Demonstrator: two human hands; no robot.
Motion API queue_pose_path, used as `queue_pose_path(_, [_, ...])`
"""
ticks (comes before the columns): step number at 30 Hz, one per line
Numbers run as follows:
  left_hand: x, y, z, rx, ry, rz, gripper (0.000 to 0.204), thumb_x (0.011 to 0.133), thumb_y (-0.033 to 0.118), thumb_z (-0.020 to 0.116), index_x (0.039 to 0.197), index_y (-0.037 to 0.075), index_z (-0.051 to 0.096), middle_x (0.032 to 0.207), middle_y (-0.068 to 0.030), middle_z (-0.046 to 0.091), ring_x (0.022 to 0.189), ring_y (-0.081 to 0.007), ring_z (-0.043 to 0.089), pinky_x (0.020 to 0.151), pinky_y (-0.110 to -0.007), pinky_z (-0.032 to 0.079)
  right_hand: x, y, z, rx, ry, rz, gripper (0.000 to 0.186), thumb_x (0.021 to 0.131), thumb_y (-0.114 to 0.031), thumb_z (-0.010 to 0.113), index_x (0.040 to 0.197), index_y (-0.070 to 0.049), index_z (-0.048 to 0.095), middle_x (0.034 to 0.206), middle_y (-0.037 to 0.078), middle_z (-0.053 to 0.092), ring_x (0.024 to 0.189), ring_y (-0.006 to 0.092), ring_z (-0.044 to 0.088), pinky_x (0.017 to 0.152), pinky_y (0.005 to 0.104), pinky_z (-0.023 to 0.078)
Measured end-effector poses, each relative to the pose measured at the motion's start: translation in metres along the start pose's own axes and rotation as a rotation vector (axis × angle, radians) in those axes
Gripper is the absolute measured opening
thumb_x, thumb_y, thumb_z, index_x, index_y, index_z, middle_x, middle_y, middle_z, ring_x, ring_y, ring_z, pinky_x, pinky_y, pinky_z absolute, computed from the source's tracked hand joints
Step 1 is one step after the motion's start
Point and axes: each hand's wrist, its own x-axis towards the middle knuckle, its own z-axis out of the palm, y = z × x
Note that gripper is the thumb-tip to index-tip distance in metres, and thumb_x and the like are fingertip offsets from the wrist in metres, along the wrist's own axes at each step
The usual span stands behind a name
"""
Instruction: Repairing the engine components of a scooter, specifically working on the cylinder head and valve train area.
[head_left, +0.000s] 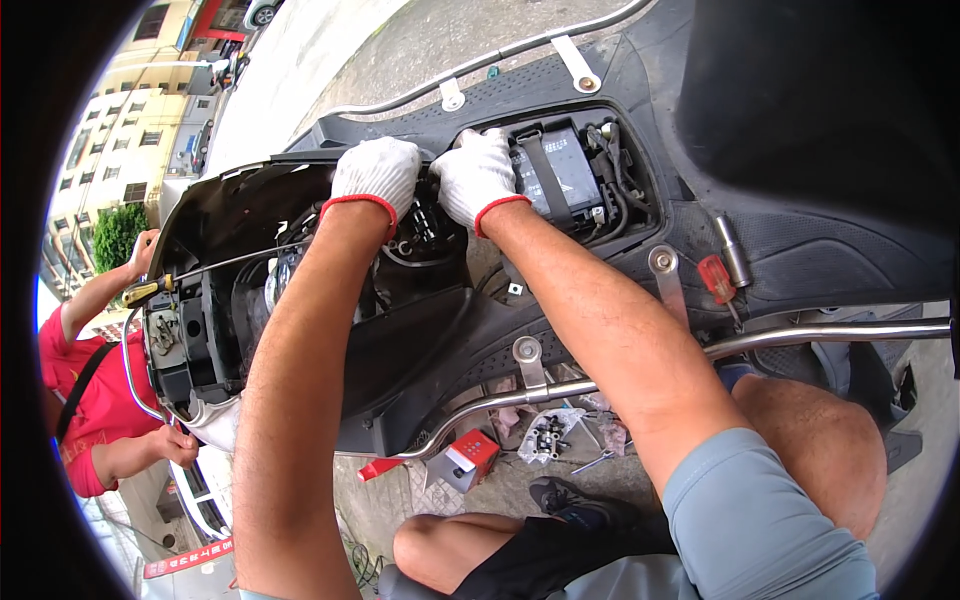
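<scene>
Through the head view I had the left hand (376, 172), in its white knit glove, curled into the scooter's (480, 345) opened front body, and the right hand (477, 178) half-closed beside it; I couldn't tell what either gripped, fingertips being hidden. The black fittings (427, 218) sat between them, the strapped battery (572, 165) just right of the right hand. I judged it best to brace lightly and avoid straining the battery leads (613, 172).

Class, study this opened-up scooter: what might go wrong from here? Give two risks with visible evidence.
The red-handled screwdriver lies near the edge of the footboard; the right forearm might knock it off. Small parts on clear plastic lie near a shoe, which might kick them away.
</scene>
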Motion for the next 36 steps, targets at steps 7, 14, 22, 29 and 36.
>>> queue_pose_path(7, [-0.003,0.007,-0.004,0.052,-0.048,0.012,0.021,0.091,0.012,0.057,0.096,0.008,0.077,0.1,-0.0198,0.074,0.097,-0.0359,0.073,0.085,-0.045,0.058,-0.002,-0.003,-0.002,-0.081,-0.061,-0.007,0.02,0.083,-0.019,0.066,0.098,-0.02,0.08,0.109,0.013,0.072,0.114,0.0287,0.064,0.1,0.0455,0.038])
queue_pose_path(14, [-0.004,0.01,-0.006,0.056,-0.029,-0.01,0.02,0.09,0.012,0.058,0.094,0.007,0.076,0.1,-0.0197,0.074,0.097,-0.0359,0.073,0.084,-0.044,0.058,0.004,-0.003,0.0,-0.103,-0.107,-0.019,0.022,0.087,-0.023,0.064,0.102,-0.022,0.08,0.112,0.012,0.073,0.117,0.0273,0.063,0.101,0.0453,0.037])
queue_pose_path(22, [-0.005,0.004,-0.009,0.022,-0.045,0.013,0.021,0.089,0.012,0.057,0.092,0.005,0.076,0.098,-0.0213,0.074,0.096,-0.0376,0.072,0.083,-0.046,0.058,0.004,-0.004,-0.015,-0.095,-0.187,-0.033,0.023,0.088,-0.024,0.063,0.104,-0.02,0.08,0.11,0.01,0.074,0.117,0.0257,0.063,0.102,0.0457,0.036])
queue_pose_path(29, [-0.004,-0.003,-0.009,-0.008,-0.061,0.056,0.02,0.089,0.012,0.058,0.092,0.007,0.076,0.097,-0.0207,0.074,0.095,-0.0372,0.072,0.083,-0.046,0.057,0.004,0.005,-0.014,-0.051,-0.18,-0.118,0.029,0.086,-0.023,0.06,0.108,-0.025,0.078,0.101,0.009,0.074,0.11,0.0251,0.064,0.098,0.0501,0.037])
queue_pose_path(36, [-0.007,0.001,-0.005,0.001,0.004,0.034,0.021,0.09,0.014,0.057,0.092,0.009,0.077,0.096,-0.0192,0.074,0.093,-0.0358,0.073,0.081,-0.045,0.058,0.004,-0.001,-0.016,-0.081,-0.21,-0.097,0.029,0.087,-0.032,0.059,0.106,-0.024,0.079,0.105,0.007,0.075,0.112,0.0255,0.064,0.099,0.0529,0.036])
